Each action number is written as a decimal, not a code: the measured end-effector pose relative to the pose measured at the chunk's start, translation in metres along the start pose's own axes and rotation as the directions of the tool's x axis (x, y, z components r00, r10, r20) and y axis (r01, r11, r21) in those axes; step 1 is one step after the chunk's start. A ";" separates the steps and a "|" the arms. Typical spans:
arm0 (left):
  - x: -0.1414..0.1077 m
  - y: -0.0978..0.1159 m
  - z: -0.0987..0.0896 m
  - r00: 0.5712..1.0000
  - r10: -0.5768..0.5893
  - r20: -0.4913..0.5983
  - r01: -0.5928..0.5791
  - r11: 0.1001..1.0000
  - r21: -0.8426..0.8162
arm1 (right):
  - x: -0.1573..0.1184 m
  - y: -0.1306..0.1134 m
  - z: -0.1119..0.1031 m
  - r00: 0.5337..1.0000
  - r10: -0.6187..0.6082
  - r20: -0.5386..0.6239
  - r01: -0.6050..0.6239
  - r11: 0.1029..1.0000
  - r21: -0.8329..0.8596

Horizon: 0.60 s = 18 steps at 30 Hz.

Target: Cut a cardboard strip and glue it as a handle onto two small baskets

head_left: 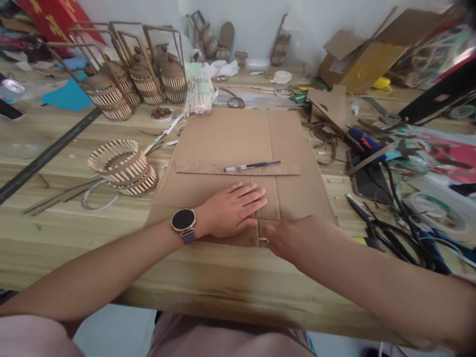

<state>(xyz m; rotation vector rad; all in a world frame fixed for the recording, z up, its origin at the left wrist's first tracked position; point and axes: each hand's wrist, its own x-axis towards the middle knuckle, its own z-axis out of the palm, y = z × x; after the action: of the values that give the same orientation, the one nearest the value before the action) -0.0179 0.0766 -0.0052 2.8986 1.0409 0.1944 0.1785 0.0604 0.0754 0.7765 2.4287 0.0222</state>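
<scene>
A flat cardboard sheet [230, 131] lies on the wooden table in front of me. My left hand [234, 210] rests palm down on it, fingers stretched out, with a watch on the wrist. Close to the sheet's near edge, my right hand [288, 238] is closed around a utility knife [264, 240]. Only its pale blade and a bit of yellow show; the fingers hide the rest. Short straight lines mark the cardboard beside the blade. Beyond my left hand, a pen [253, 166] lies on a narrow cardboard strip [186, 167] on top of the sheet.
Left of the sheet, a slatted basket [124, 166] leans on its side. Several lidded baskets with tall handles [173, 82] stand behind it. On the right lie scissors [383, 228], a phone [370, 176] and a blue glue gun [366, 141]. An open carton [366, 59] stands back right.
</scene>
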 end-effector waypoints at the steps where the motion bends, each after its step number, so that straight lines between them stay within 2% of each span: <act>1: 0.000 0.000 0.000 1.000 -0.003 0.004 0.003 1.000 -0.002 | 0.000 0.001 0.002 1.000 0.004 0.017 -0.004 1.000 0.004; 4: 0.000 0.001 -0.001 1.000 -0.009 0.006 0.009 1.000 -0.003 | -0.002 0.005 0.007 0.999 0.001 0.042 -0.001 1.000 -0.006; 9: -0.001 0.001 -0.002 1.000 -0.011 0.002 0.011 1.000 0.004 | -0.009 0.011 0.017 1.000 0.018 -0.007 -0.018 1.000 -0.014; 18: -0.001 0.001 -0.002 1.000 -0.016 -0.007 0.016 1.000 0.002 | -0.015 0.020 0.028 0.999 0.034 -0.009 -0.034 0.999 0.033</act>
<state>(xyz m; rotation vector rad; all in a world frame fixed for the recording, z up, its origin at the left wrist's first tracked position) -0.0181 0.0749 -0.0034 2.8924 1.0655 0.2035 0.2146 0.0648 0.0635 0.8341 2.4300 -0.0012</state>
